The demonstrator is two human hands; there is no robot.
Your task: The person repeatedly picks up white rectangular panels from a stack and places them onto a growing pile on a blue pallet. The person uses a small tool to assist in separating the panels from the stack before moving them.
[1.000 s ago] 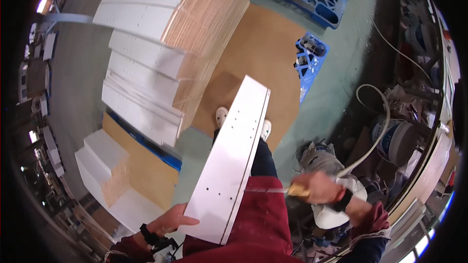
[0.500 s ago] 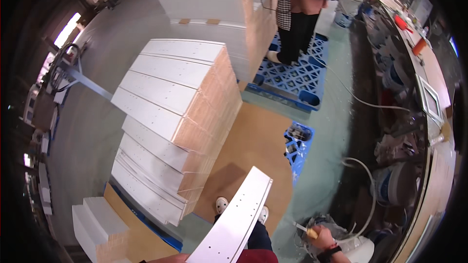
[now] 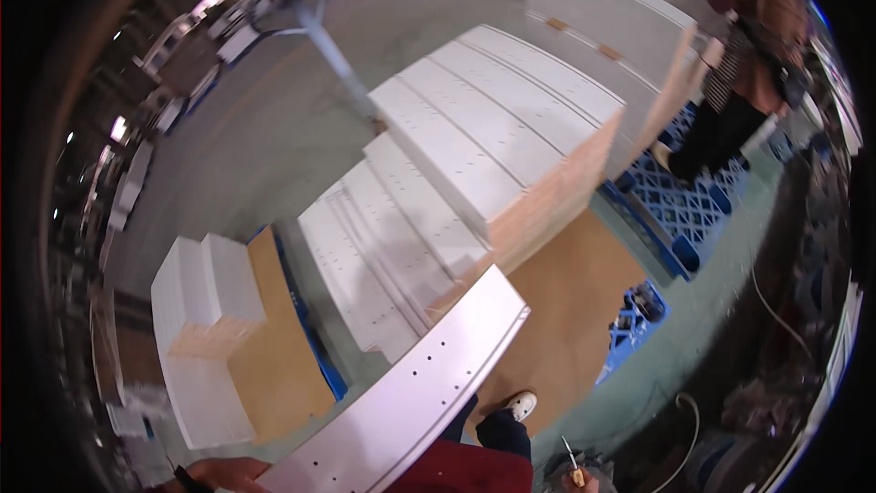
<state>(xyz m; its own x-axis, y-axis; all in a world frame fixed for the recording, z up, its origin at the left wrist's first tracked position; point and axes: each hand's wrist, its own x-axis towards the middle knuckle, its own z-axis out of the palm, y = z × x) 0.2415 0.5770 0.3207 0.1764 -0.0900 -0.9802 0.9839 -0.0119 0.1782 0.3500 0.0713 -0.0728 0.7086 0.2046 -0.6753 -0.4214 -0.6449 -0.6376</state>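
A long white panel with a slightly curved edge and small drilled holes slants up in front of my body. My left hand grips its lower left end, the fingers partly hidden by the panel. At the lower edge, my right hand is closed round the yellow handle of a narrow-bladed tool, its thin metal blade pointing up. The tool is apart from the panel. Beyond the panel's far end rises a stack of white drilled panels with bare wood-coloured edges.
A smaller stack of white pieces lies on a brown board at left. A pallet-truck handle stands behind. Another person is by a blue pallet at far right. A hose curls on the floor.
My view has turned left, so the stacks sit further right. The panel and my left hand have come further into view; my right hand with the tool is now lower, at the edge.
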